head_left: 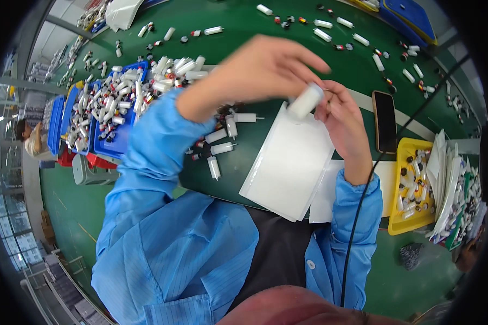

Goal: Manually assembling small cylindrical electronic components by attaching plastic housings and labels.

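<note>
A white cylinder (306, 102) with a translucent end, slightly blurred, is at the fingertips of my right hand (345, 122), whose fingers are curled and closed against its side. My left hand (260, 70) reaches over from the left, smeared by motion, its fingers meeting the right fingertips just above the cylinder. Whether it grips anything is unclear. Below both hands lies a stack of white sheets (287, 168) in a clear sleeve. Left of the sheets, several white cylinders (222, 148) with thin pins and dark or red ends rest on the green table (236, 187).
Blue bins (109, 142) heaped with similar cylinders stand at left. To the right are a phone (384, 122), a black cable (358, 216) crossing my right sleeve, and a yellow tray (409, 223) of small parts. Loose cylinders (323, 35) lie scattered at the far side.
</note>
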The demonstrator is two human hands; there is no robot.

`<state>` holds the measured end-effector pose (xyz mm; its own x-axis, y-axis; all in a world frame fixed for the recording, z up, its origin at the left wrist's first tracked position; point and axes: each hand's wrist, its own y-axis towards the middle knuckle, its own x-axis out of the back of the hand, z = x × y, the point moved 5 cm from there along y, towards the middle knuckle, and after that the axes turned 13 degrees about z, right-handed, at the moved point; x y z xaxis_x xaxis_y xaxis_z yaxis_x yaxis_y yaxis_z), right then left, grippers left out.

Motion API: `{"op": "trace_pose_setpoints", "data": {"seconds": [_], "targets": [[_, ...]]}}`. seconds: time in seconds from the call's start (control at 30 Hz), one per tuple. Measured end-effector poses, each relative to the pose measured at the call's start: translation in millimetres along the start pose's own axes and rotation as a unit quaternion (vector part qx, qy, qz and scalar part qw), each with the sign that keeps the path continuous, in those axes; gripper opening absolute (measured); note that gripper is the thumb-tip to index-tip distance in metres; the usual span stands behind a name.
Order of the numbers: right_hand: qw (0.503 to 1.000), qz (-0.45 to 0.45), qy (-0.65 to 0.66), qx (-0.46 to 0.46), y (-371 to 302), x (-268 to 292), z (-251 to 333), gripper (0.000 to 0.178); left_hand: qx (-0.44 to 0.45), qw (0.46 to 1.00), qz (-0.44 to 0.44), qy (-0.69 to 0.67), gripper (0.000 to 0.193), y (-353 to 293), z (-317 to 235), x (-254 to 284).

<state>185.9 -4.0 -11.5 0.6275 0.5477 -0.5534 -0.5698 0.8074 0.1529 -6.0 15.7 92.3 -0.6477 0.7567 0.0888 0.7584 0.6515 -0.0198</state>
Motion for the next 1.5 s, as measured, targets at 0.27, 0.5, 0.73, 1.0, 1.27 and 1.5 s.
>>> {"op": "trace_pose_setpoints", "data": {"seconds": [0.27,0.5,0.73,1.0,1.27,1.5], "targets": [[0.974,-0.198,-0.101,0.044,-4.8,28.8,11.1,0.021,0.297,0.78,0.04,0.549,0.051,19.1,75.4,213.4],[0.742,-0.128,-0.656,-0.057,-28.3,26.5,32.4,0.025,0.315,0.87,-0.313,0.212,0.035,128.8,133.0,229.8],[0.663,-0.03,-0.73,-0.162,-23.5,14.3,11.0,0.03,0.321,0.82,-0.265,0.394,0.066,129.9,205.4,295.0],[0.647,-0.019,-0.754,-0.112,-19.3,-7.2,11.2,0.006,0.01,0.96,-0.218,0.173,0.036,92.7,91.8,233.5],[0.678,-0.049,-0.729,-0.079,-19.5,-12.1,26.9,0.018,-0.108,0.938,-0.138,-0.298,0.046,24.6,-4.1,1.0],[0.847,-0.104,-0.465,0.236,-9.0,-46.4,21.6,0.064,-0.186,0.842,-0.198,-0.467,0.03,38.0,46.9,-24.0]]}}
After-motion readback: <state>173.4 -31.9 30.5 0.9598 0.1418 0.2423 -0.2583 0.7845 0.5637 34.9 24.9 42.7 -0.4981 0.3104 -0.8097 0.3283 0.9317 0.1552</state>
